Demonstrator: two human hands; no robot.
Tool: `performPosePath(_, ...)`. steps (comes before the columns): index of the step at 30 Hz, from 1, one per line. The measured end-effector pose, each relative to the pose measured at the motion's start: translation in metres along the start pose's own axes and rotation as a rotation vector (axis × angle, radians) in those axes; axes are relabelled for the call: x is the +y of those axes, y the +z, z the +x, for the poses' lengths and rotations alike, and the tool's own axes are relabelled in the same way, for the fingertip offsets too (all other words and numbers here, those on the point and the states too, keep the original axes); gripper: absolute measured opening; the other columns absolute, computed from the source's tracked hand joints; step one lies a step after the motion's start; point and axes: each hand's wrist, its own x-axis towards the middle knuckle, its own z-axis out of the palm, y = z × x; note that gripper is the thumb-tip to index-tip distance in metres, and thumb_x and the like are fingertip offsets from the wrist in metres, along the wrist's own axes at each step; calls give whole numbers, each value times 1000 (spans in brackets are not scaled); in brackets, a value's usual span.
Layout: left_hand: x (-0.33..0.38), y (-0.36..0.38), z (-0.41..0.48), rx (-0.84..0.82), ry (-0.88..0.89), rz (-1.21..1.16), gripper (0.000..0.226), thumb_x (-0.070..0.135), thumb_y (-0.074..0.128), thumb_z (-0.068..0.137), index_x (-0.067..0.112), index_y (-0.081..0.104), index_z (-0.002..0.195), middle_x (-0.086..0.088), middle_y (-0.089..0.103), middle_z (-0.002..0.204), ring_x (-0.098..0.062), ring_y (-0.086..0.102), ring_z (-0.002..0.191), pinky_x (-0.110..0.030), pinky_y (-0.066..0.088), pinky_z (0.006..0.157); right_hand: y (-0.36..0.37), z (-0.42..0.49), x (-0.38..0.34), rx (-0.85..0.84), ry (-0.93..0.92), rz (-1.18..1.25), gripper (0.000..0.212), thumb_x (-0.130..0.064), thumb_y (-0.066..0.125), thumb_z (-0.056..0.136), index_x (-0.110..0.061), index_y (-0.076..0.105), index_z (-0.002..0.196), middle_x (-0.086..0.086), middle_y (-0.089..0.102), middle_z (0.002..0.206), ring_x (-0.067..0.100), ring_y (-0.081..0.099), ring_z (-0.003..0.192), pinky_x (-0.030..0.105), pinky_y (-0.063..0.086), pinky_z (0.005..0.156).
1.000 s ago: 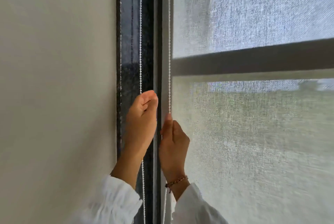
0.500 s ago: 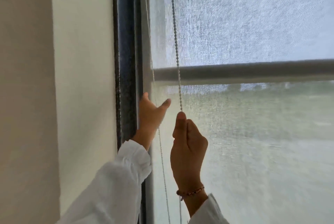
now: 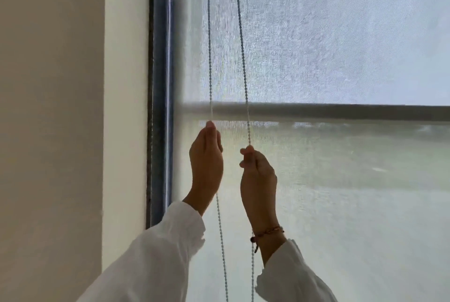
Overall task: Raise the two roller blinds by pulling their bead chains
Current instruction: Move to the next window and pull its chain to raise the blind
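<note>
A sheer white roller blind [image 3: 341, 33] covers the window in front of me. Two strands of white bead chain hang down its left side. My left hand [image 3: 207, 162] is pinched shut on the left bead-chain strand [image 3: 209, 46], just below a dark horizontal bar [image 3: 341, 113] seen through the fabric. My right hand [image 3: 259, 177], with a beaded bracelet at the wrist, grips the right bead-chain strand [image 3: 241, 33] slightly lower. Both strands run on below my hands towards the bottom edge. Only one blind's fabric can be told apart here.
A dark window frame post [image 3: 159, 94] stands just left of the chains. Beyond it come a pale reveal [image 3: 126, 106] and a beige wall [image 3: 51, 106]. White sleeves cover both forearms at the bottom.
My left hand, open half a second ago, has closed on the left strand. My right hand kept its grip on the right strand. The view has shifted left.
</note>
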Motion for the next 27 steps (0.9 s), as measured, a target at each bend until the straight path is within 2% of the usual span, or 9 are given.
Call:
performPosePath(3,28,-8,-26,-39,153,61,38,28,35,93,22,40,56,14,47,41,-6,41,40,-8,29,43,-12,-19,-9,-2,60,4,37,-39,36,95,-22,47,126,-10,50,118,11,43,116,28,34,96)
performPosePath(5,43,-17,-38,-44,243,98,36,38,34,90,28,39,55,16,49,43,-6,44,40,-8,30,41,-17,-32,-22,50,63,68,34,-40,38,94,-25,48,124,-8,51,125,12,43,121,34,35,102)
performPosePath(8,60,-30,-49,-47,330,138,37,55,31,84,33,38,56,14,43,40,-7,48,44,-8,33,42,-23,-39,-50,54,81,288,20,-31,42,95,-22,59,103,-3,63,105,13,57,102,35,47,90)
performPosePath(11,71,-38,-61,-62,359,163,38,59,30,83,34,37,55,14,45,40,-6,49,44,-8,34,42,-23,-30,-79,-93,129,495,20,-26,42,95,-17,60,90,2,62,91,18,59,89,32,48,75)
performPosePath(13,74,-44,-69,-89,341,168,37,57,31,84,34,37,55,17,51,46,-5,48,43,-8,33,42,-19,-23,-97,-181,146,552,20,-24,42,96,-13,59,89,5,62,89,21,60,86,31,49,74)
performPosePath(17,69,-63,-92,-138,383,241,36,52,28,89,33,30,58,22,28,44,-2,43,41,-6,29,40,-6,-14,-128,-324,160,569,18,-22,42,96,-11,56,91,9,63,88,23,63,80,33,52,75)
performPosePath(21,53,-89,-110,-198,383,299,39,50,25,92,25,33,62,25,24,50,-1,41,41,-5,27,40,18,-17,-145,-428,183,536,19,-22,45,96,-5,54,94,12,62,83,23,60,69,35,54,66)
performPosePath(24,46,-107,-112,-215,308,317,42,54,25,91,28,34,60,12,24,41,-4,39,41,-9,27,41,45,-25,-145,-279,178,442,31,-28,44,96,-8,60,78,-2,50,53,8,41,40,20,35,36)
performPosePath(27,49,-119,-110,-239,65,71,44,55,33,84,21,40,56,7,43,44,-8,40,43,-11,30,45,68,-33,-141,-51,13,330,48,-31,44,95,-23,55,48,-13,41,34,4,34,34,22,29,42)
